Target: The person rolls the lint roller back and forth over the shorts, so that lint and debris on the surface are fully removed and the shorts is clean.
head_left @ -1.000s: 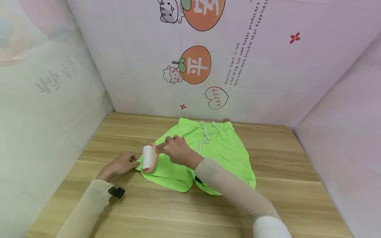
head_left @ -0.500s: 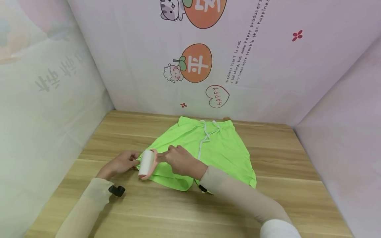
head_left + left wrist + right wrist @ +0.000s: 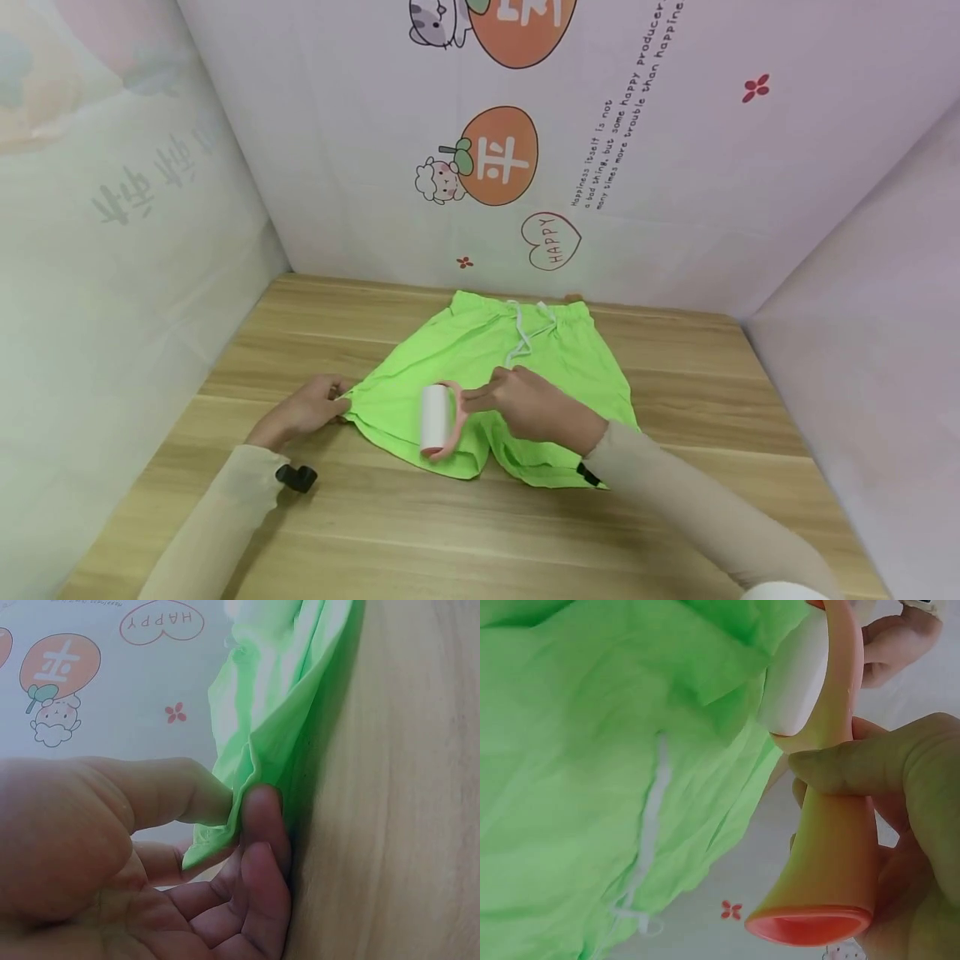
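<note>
Bright green shorts (image 3: 405, 367) with a white drawstring (image 3: 521, 333) lie spread on the wooden table, waistband toward the back wall. At their left leg's outer corner my left hand (image 3: 303, 408) pinches the hem; the left wrist view shows the green fabric (image 3: 277, 742) between thumb and fingers. My right hand (image 3: 536, 404) grips the pink handle (image 3: 829, 855) of a lint roller, thumb and fingers wrapped near its neck. The white roll (image 3: 435, 418) of the lint roller lies against the lower part of the left leg. My right hand and forearm cover part of the other leg.
A printed white sheet (image 3: 360, 150) rises behind the wooden table (image 3: 390, 533), with more white sheeting (image 3: 885, 283) on both sides. A small brown object (image 3: 573, 297) shows behind the waistband. Black devices (image 3: 296, 477) sit at my wrists.
The lint roller first moved slightly toward me at the outer edge of the left leg, then went right toward the shorts' middle. My left hand keeps its pinch on the hem corner.
</note>
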`<state>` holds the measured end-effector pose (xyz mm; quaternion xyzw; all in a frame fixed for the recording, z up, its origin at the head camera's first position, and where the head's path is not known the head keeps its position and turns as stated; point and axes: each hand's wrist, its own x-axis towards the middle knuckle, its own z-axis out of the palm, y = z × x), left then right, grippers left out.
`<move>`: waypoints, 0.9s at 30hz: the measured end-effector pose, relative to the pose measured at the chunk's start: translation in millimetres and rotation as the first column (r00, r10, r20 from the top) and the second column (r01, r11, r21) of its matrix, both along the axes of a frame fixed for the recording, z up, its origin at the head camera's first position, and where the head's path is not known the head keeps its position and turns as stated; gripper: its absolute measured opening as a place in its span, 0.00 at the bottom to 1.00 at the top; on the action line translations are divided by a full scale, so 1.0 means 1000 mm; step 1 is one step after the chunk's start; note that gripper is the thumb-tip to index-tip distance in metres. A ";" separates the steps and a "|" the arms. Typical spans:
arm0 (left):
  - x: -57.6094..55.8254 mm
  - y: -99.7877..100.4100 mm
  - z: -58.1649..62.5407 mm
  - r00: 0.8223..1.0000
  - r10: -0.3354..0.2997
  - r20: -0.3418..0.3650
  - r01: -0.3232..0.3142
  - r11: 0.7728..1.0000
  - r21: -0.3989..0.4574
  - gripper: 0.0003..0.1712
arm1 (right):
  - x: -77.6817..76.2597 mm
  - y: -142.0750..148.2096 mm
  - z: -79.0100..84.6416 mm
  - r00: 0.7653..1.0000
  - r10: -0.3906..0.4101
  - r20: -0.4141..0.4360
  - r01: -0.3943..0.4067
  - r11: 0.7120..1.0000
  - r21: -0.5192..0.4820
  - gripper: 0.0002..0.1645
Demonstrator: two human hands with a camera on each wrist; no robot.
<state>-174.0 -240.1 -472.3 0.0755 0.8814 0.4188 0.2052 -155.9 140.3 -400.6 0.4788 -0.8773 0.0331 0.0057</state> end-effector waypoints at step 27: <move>0.001 0.001 0.003 1.000 -0.002 0.005 0.002 1.000 -0.016 0.08 | 0.045 0.145 -0.009 0.993 -0.115 0.001 0.112 0.962 -0.248 0.42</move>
